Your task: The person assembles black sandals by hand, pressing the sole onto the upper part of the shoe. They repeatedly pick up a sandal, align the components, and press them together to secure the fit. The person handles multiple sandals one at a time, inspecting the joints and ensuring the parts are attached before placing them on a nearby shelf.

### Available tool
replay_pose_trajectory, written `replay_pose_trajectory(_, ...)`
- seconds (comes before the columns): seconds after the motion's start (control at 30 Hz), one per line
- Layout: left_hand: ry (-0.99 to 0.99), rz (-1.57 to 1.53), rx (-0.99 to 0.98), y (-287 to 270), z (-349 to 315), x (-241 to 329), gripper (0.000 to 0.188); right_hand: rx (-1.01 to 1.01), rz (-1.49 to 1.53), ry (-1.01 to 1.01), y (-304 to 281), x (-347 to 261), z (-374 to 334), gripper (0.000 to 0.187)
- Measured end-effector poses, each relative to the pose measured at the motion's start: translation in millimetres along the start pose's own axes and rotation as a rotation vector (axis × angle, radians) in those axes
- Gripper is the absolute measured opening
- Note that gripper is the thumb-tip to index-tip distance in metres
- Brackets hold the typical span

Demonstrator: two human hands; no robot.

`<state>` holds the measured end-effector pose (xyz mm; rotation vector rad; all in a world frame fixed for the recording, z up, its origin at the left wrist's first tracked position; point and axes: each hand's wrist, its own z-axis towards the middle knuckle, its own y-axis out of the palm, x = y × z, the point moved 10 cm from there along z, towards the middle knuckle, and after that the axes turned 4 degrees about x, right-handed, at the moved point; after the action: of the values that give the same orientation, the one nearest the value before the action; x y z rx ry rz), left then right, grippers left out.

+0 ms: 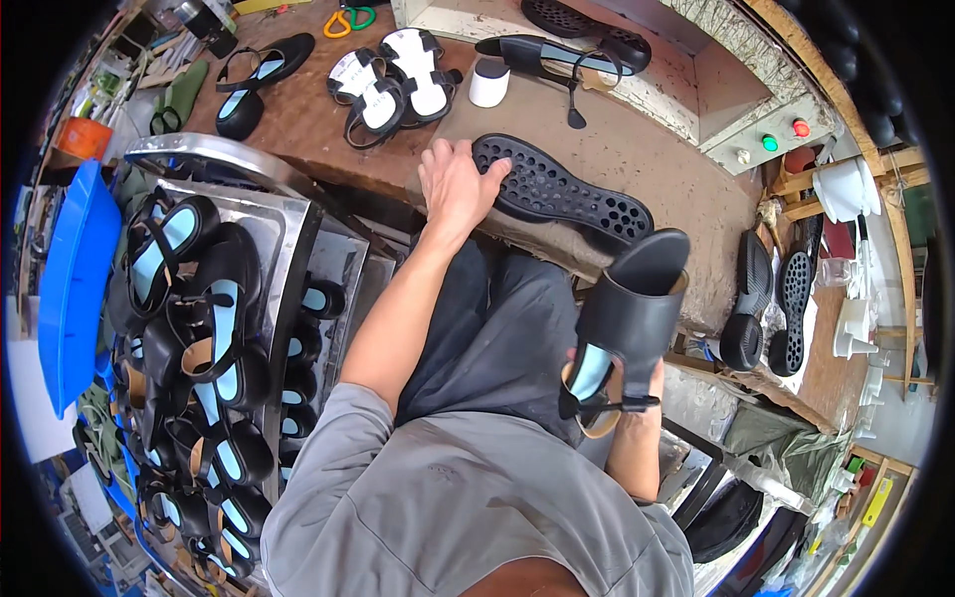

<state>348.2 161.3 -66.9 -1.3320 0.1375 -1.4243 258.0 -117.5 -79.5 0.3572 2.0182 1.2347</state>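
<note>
A black shoe sole with round holes lies at the front of the bench. My left hand grips its left end, thumb over the holes and fingers by the edge. My right hand holds up a black open-toed sandal, which hides most of that hand's fingers. The sandal has a light blue insole patch and an ankle strap with a buckle. Its toe end points up, near the right end of the sole.
A rack at my left carries many black sandals. Farther back stand white-soled sandals, a white jar and another black sandal before a machine with buttons. More soles lie at the right.
</note>
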Motion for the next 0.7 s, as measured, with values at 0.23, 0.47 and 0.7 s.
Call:
replay_pose_trajectory(0.23, -0.083, -1.265, -0.033, -35, -4, 37, 0.035, 0.341, -0.199, -0.082, -28, -25, -15, 0.060)
replay_pose_trajectory(0.47, -0.213, -1.019, -0.447, -19, -77, 14, 0.034, 0.170, -0.698, -0.013, -25, 22, -5, 0.027)
replay_pose_trajectory(0.7, -0.500, -1.605, -0.644, 27, -124, -24, 0.064, 0.175, -0.918, 0.206, -40, 74, 13, 0.019)
